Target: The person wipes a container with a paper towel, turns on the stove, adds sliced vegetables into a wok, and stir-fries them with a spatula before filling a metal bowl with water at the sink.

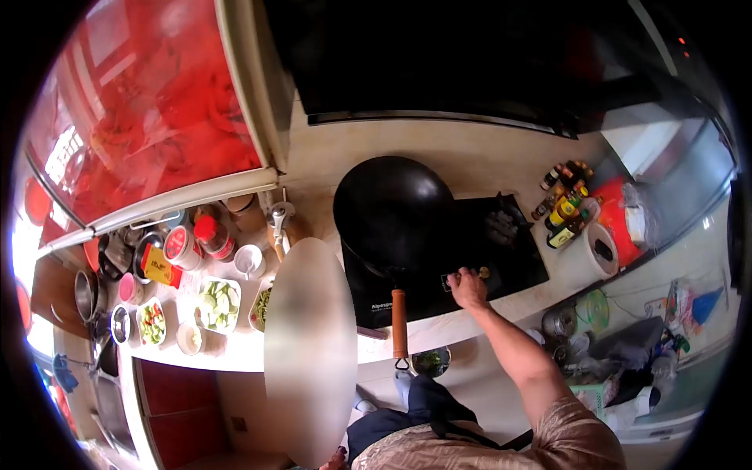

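Hand low in view: what looks like the left hand, a sliver at the bottom edge; whether it is spread, closed or gripping, I cannot tell.
Blurred oval: a pale oval blots out part of the counter and the near end of one dish.
Floor side: a bowl with greens beyond the counter's front edge, near the feet.
Wooden handle: the wok's handle juts out over the front edge, with no hand on it.
Controls: the right hand is at the front of the hob, fingers bent downward; whether they press, pinch or only hover is unclear.
Wok: the black wok sits on the hob's left part; its dark inside shows no food I can make out. Whether heat is on, I cannot tell.
Vegetables: cutting looks done for what shows; green pieces fill a white dish, red and green pieces a smaller dish, with a partly hidden green dish beside them. These portions lie outside the wok.
Behind the dishes: a red-lidded jar, a white cup and a yellow-and-red packet.
Right of the hob: sauce bottles in a cluster, all upright or nearly so, near a white bin.
Overhead: a red cabinet door.
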### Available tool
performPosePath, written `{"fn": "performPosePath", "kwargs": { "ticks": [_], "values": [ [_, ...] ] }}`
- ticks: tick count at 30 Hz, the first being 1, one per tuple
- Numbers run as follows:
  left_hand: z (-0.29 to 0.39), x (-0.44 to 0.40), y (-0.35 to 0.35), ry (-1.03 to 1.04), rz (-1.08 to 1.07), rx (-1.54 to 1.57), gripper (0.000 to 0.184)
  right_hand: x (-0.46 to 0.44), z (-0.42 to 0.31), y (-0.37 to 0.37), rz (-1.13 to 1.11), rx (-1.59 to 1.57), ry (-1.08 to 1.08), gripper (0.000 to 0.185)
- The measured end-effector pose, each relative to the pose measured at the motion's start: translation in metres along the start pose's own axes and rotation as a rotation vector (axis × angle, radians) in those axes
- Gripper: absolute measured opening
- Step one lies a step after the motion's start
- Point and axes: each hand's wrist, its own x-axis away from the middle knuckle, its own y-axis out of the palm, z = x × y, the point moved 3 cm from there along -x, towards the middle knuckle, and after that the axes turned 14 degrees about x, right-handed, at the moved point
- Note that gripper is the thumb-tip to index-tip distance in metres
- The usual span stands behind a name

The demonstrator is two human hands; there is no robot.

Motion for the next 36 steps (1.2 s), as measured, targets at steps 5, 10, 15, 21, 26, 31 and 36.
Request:
{"fn": "performPosePath", "kwargs": {
  "ticks": [5, 10, 15, 21, 26, 31, 36],
  "values": [
    [-0.013, 0.004, 0.013, 0.176, 0.107, 0.222, 0.025, -0.02, 0.001, 0.009, -0.323, 0.076, -0.159, 0.037],
    [-0.07, -0.036, 0.043, 0.115, 0.433, -0.027, 0.035, -0.039, 0.01, 0.037, -0.397, 0.282, -0.37, 0.035],
    [-0.071, -0.014, 0.099, 0.222, 0.596, 0.08, 0.027, -0.052, 0.02, 0.043, -0.464, 0.301, -0.505, 0.044],
    [-0.036, 0.036, 0.102, 0.214, 0.654, 0.207, 0.027, -0.034, 0.014, 0.008, -0.181, 0.218, -0.368, 0.049],
    [-0.049, 0.028, 0.061, 0.041, 0.676, 0.057, 0.033, 0.031, -0.027, -0.002, -0.566, -0.704, -0.029, 0.057],
    [-0.091, -0.016, -0.019, 0.103, 0.526, 0.092, 0.036, 0.136, -0.149, -0.054, -0.988, -1.452, 0.36, 0.045],
    [-0.089, -0.028, -0.1, 0.068, 0.336, 0.467, 0.031, 0.133, -0.161, -0.084, -0.751, -1.252, 0.508, 0.021]
  ]
}}
